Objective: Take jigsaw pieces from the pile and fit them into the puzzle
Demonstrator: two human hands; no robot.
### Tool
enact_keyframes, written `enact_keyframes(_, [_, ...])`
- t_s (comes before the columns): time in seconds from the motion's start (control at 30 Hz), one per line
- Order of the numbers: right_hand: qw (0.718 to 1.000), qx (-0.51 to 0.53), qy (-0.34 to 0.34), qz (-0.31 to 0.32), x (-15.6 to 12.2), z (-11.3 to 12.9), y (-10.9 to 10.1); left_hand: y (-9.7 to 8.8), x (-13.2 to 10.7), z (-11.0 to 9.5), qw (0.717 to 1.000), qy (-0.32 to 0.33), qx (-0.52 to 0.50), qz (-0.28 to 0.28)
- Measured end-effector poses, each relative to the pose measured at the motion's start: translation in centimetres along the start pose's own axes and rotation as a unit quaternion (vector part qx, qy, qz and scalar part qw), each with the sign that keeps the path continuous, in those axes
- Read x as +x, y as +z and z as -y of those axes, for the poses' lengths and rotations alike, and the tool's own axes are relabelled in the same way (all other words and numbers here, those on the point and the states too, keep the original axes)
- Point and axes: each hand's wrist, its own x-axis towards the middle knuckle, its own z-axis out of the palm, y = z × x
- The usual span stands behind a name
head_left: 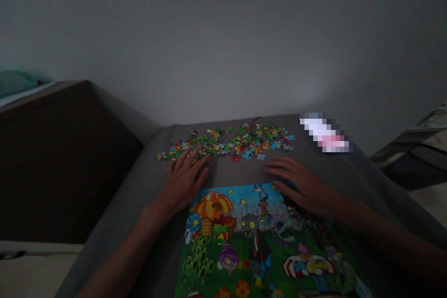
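Note:
A colourful cartoon puzzle picture (258, 247) lies on a grey cloth-covered surface (139, 191) in front of me. Beyond it, several loose puzzle pieces (240, 142) are scattered in a band. My left hand (185, 177) lies flat with fingers spread, its fingertips at the left end of the loose pieces. My right hand (300, 181) rests flat with fingers stretched out over the picture's upper right corner, just short of the pieces. Neither hand holds anything that I can see.
A blurred white and pink object (324, 132) lies at the far right of the surface. A dark piece of furniture (56, 158) stands at the left. A plain wall (223, 32) rises behind. The room is dim.

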Motion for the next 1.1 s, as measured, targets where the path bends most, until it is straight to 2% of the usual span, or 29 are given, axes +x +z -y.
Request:
enact_keyframes(0.1, [1.0,0.015,-0.008,-0.009,-0.2,0.1,0.0,0.2,0.3,-0.3,1.0,0.009,0.003,0.019])
enact_keyframes(0.23, [1.0,0.021,-0.015,-0.006,-0.3,0.1,-0.2,0.3,0.1,-0.8,0.997,0.057,0.005,0.046])
enact_keyframes(0.3, [1.0,0.018,-0.022,-0.008,-0.3,0.2,-0.4,0.4,0.3,-0.8,0.999,0.044,0.007,0.029])
enact_keyframes(0.4, [0.999,0.011,-0.04,-0.005,-0.3,0.4,-0.5,0.7,1.0,-0.4,1.0,-0.01,0.007,-0.002])
enact_keyframes(0.53, [0.998,-0.004,-0.058,-0.006,-0.4,0.5,-0.5,0.9,1.7,0.1,1.0,-0.017,-0.002,0.005])
enact_keyframes(0.63, [0.997,-0.018,-0.067,-0.022,-0.4,0.3,-0.6,0.6,1.7,-0.1,1.0,0.008,-0.019,0.002])
enact_keyframes(0.77, [0.996,-0.022,-0.082,-0.042,-0.4,0.4,-0.9,-0.4,0.9,-1.3,0.985,0.083,-0.146,-0.047])
enact_keyframes(0.83, [0.995,-0.014,-0.09,-0.047,-0.5,1.0,-1.3,-1.3,0.1,-2.5,0.967,0.112,-0.225,-0.034])
enact_keyframes(0.87, [0.994,-0.007,-0.097,-0.047,-0.5,1.5,-1.6,-1.8,-0.5,-3.3,0.949,0.123,-0.292,-0.001])
enact_keyframes(0.93, [0.992,0.012,-0.118,-0.04,-0.7,2.4,-2.1,-2.6,-1.7,-4.9,0.888,0.12,-0.438,0.07])
enact_keyframes(1.0, [0.989,0.024,-0.142,-0.033,-0.8,3.2,-2.6,-3.2,-2.7,-6.3,0.808,0.078,-0.564,0.153])
enact_keyframes(1.07, [0.987,0.028,-0.157,-0.034,-0.9,3.5,-2.8,-3.4,-3.4,-7.0,0.752,0.023,-0.622,0.216])
enact_keyframes(1.1, [0.986,0.028,-0.159,-0.035,-0.9,3.5,-2.9,-3.4,-3.6,-7.1,0.735,-0.006,-0.635,0.236])
